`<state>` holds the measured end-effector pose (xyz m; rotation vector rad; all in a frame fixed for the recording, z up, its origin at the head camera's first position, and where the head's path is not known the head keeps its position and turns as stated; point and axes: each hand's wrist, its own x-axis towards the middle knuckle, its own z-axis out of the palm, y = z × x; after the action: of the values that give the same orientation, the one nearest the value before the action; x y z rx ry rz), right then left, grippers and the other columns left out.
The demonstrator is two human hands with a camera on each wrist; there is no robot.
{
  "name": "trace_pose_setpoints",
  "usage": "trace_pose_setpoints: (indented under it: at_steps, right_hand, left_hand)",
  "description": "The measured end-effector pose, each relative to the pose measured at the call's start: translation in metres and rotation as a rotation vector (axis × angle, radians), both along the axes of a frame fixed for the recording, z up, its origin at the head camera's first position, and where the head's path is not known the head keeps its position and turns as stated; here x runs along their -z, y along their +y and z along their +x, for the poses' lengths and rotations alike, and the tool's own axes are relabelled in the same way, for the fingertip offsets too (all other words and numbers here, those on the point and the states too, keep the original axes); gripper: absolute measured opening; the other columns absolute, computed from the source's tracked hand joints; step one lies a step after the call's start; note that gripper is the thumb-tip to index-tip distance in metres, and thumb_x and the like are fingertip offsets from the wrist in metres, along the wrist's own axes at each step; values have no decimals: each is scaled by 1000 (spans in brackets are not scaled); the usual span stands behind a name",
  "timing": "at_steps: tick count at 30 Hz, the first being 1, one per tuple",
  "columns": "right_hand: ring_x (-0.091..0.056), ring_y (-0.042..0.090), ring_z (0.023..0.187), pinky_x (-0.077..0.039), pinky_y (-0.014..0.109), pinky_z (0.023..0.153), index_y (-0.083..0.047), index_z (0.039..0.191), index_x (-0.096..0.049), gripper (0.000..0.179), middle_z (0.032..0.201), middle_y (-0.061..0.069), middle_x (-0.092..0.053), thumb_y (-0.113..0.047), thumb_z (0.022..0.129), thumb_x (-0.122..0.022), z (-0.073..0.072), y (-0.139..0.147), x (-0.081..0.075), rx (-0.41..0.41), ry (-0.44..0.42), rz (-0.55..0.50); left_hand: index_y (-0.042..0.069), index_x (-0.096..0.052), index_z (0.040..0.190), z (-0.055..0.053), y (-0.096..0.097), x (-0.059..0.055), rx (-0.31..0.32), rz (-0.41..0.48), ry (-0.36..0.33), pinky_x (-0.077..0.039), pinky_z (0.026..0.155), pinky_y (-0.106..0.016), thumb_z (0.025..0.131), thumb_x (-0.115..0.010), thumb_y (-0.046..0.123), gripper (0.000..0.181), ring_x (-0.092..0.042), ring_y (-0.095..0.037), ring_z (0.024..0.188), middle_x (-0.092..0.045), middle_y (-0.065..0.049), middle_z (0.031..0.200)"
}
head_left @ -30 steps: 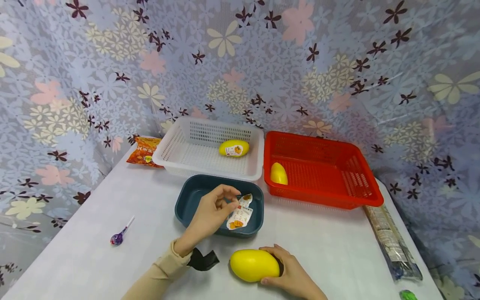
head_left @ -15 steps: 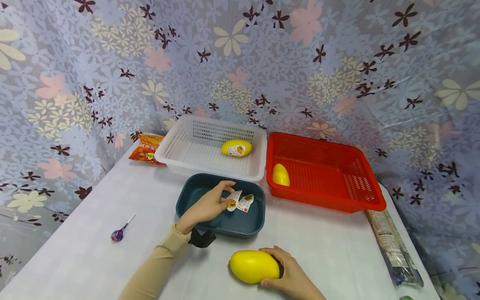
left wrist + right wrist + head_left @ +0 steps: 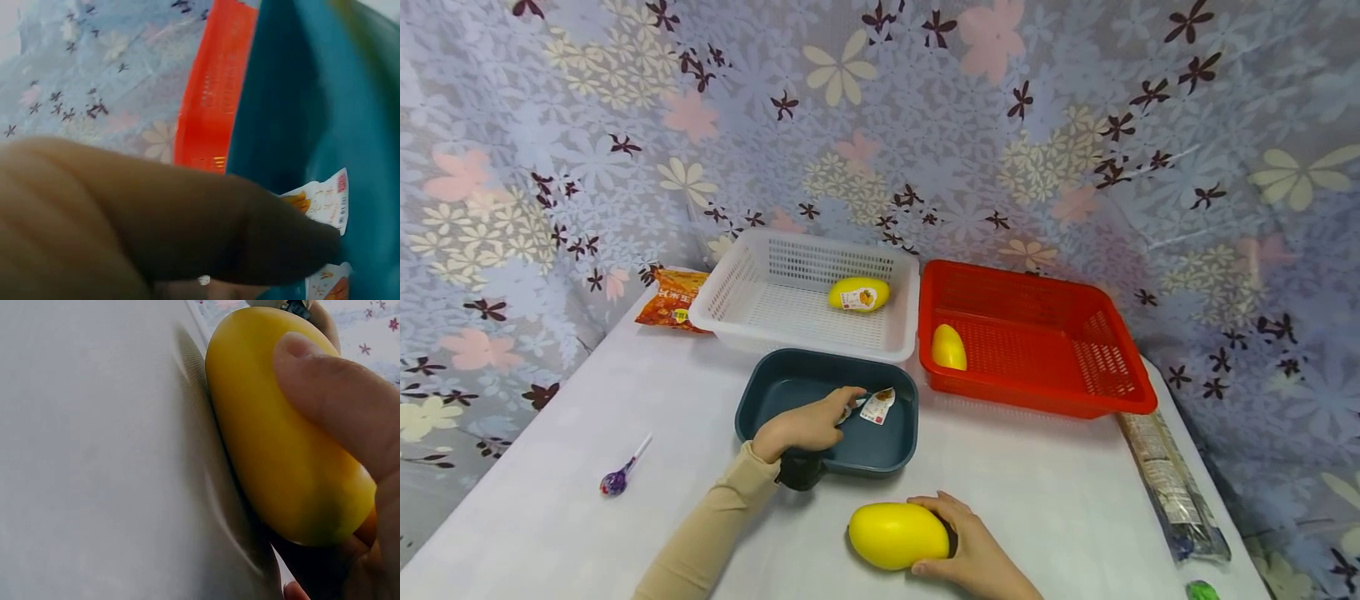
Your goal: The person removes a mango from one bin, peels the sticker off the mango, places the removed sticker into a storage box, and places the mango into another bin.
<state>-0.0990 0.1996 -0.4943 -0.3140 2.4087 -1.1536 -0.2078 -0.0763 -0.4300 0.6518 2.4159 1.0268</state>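
My left hand (image 3: 808, 423) reaches into the dark teal bin (image 3: 752, 400), with a white mango-picture sticker (image 3: 847, 412) at its thumb and fingertips, partly hidden by them. Another sticker (image 3: 877, 406) lies in the bin just to the right. Seen from the left wrist, the thumb (image 3: 250, 225) stretches across in front of the stickers. On the table nearer to me, my right hand (image 3: 964, 542) grips the wide end of a glossy yellow mango (image 3: 895, 536). Its thumb (image 3: 331, 381) lies along the fruit's side in the right wrist view.
Behind the bin stand a white basket (image 3: 741, 325) with a stickered mango (image 3: 859, 295) and a red basket (image 3: 1037, 396) with another mango (image 3: 949, 347). A lollipop (image 3: 617, 479) lies left, a snack bag (image 3: 673, 300) back left, long packets (image 3: 1172, 487) right.
My left hand has lowered deeper into the bin with the sticker it pinched above it. The right hand keeps its grip on the mango. The head view has shifted slightly.
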Motion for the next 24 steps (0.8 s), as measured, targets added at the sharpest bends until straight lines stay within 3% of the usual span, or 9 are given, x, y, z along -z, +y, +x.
trace_pose_setpoints:
  at_steps: [2,4,7,9,15,17,21,24]
  right_hand:
    - [-28,48,139,-21,76,104,-28,133,-54,70,141,5,-52,-47,71,-82,1,0,-1,4,-5,0]
    - [-28,48,139,-21,76,104,-28,132,-54,70,141,4,-53,-47,71,-82,2,1,-1,3,8,1]
    - [-29,47,140,-23,76,104,-29,132,-55,69,140,2,-54,-47,71,-82,2,2,-1,0,45,5]
    - [-29,47,140,-23,75,104,-28,132,-55,69,138,1,-55,-47,71,-83,3,3,0,-1,69,4]
    - [-30,48,139,-24,75,104,-26,131,-56,70,137,2,-56,-46,70,-83,1,4,0,1,97,-7]
    - [-30,49,139,-23,75,104,-26,132,-56,70,138,2,-55,-46,70,-83,1,4,0,3,90,-6]
    - [-29,48,139,-22,76,104,-26,132,-55,70,140,3,-54,-45,71,-83,1,3,1,4,58,-7]
    - [-29,48,139,-21,76,103,-28,132,-54,70,141,4,-53,-45,71,-83,2,2,1,12,13,-16]
  left_hand:
    - [7,-22,152,1,2,2,-3,-31,31,-48,95,-42,85,-48,-9,74,-51,-31,120,-35,-20,149]
    - [13,-21,153,2,4,3,-26,-52,67,-51,73,-35,82,-51,-9,81,-58,-28,97,-37,-16,148]
    - [21,-18,155,2,5,6,-60,-78,124,-33,49,-26,78,-55,-10,90,-46,-21,62,-40,-14,142]
    - [22,-15,156,2,5,8,-72,-80,153,-29,47,-24,77,-57,-10,94,-40,-18,57,-40,-15,138]
    - [22,-12,157,-1,4,11,-71,-60,212,-25,45,-22,77,-58,-8,97,-30,-14,52,-37,-14,144]
    - [21,-14,157,-1,4,11,-68,-50,220,-25,44,-21,78,-59,-7,95,-35,-14,54,-33,-13,149]
    - [22,-18,156,2,4,10,-60,-31,197,-36,50,-23,80,-60,-3,91,-57,-20,81,-29,-10,154]
    - [23,-19,155,6,6,6,-49,2,163,-49,67,-31,82,-61,0,87,-60,-29,106,-30,-8,155]
